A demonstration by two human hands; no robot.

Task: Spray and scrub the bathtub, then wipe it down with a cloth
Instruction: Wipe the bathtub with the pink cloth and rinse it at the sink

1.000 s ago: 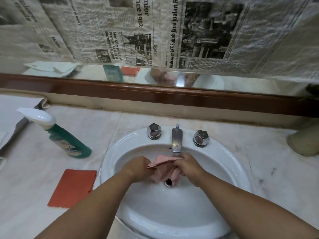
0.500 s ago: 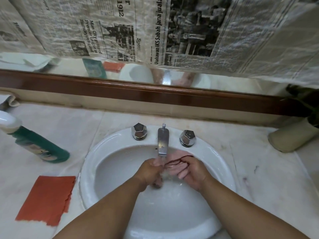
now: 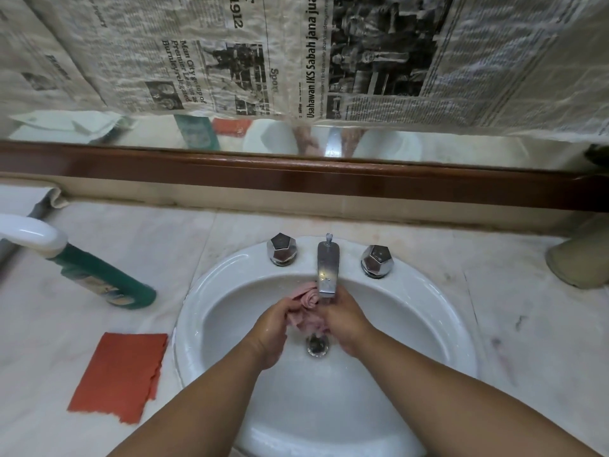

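Observation:
A wet pink cloth [image 3: 306,308] is bunched between both my hands inside the white sink basin [image 3: 412,311], just under the chrome tap [image 3: 328,270]. My left hand [image 3: 272,328] grips the cloth from the left and my right hand [image 3: 346,321] grips it from the right, fingers curled round it. Below the hands the drain [image 3: 318,346] shows. A green spray bottle [image 3: 99,275] with a white trigger head lies on its side on the marble counter at the left.
A torn orange-red sheet [image 3: 120,376] lies on the counter left of the basin. Two chrome knobs [image 3: 281,249] [image 3: 376,260] flank the tap. A beige object [image 3: 580,258] stands at the far right. A newspaper-covered mirror with a brown wooden frame [image 3: 296,179] rises behind.
The view shifted left and back right. My hands kept working the pink cloth under the tap, and it is now bunched tighter between them above the drain.

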